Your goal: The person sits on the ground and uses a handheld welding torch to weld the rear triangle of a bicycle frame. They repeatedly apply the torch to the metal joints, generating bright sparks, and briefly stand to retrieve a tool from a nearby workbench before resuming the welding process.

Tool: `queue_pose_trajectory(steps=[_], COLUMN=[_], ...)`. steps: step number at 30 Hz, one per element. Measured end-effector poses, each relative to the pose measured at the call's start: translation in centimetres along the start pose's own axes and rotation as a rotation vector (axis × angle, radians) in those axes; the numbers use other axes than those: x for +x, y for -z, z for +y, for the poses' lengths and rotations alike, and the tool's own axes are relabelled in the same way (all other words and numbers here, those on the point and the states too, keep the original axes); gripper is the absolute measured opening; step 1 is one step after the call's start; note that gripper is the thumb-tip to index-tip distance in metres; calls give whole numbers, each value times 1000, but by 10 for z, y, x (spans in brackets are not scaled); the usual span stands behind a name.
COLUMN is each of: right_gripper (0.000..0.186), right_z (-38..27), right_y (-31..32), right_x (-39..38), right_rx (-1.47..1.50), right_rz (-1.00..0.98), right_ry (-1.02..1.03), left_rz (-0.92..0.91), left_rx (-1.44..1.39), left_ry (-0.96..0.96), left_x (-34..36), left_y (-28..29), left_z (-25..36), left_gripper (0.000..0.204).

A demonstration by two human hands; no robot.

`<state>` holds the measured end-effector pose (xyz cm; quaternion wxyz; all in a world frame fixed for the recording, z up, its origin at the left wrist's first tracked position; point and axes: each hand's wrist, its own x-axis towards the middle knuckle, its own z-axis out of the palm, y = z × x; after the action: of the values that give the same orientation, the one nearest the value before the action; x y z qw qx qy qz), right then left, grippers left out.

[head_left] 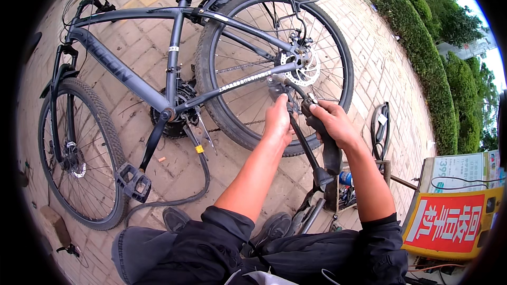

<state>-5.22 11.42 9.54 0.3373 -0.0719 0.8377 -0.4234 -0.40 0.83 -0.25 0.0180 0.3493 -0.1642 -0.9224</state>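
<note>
My left hand (pixel 278 120) is closed around the upper part of a black kickstand (pixel 303 140), just below its bracket. The stand slants down toward me and ends in a wide foot. My right hand (pixel 336 122) grips a thick, dark, handle-like object (pixel 330 150); its exact kind is unclear. A thin curved dark part runs from its upper end toward the bracket. Both hands are in front of the rear wheel (pixel 203 63) of a grey bicycle (pixel 142 87), below its brake disc (pixel 311 71). Whether the kickstand touches the frame cannot be made out.
A black hose (pixel 203 184) with a yellow band curves over the brick paving at left. A crate of tools (pixel 346 195) and a coiled black cable (pixel 381 126) lie right. A yellow-and-red sign box (pixel 449 221) stands at far right, before a hedge (pixel 422 47).
</note>
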Motion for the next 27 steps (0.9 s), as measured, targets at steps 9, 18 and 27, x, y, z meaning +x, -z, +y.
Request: queue_pose_trajectory(steps=[9,18,27], right_gripper=[27,33,33], right_z=[1,-21,-31], right_y=[-7,1,8], right_x=[6,-5,-7], right_rx=[-17,-41,-97], right_rz=[22,-33,-41], right_ry=[3,-56,-56], left_rz=[9,3,10], left_rx=[-11,-10,6], left_ry=[-13,-19,-4], left_x=[3,1,0], left_y=[1,1,2], left_z=[0,-1,0], left_gripper=[34,33,33])
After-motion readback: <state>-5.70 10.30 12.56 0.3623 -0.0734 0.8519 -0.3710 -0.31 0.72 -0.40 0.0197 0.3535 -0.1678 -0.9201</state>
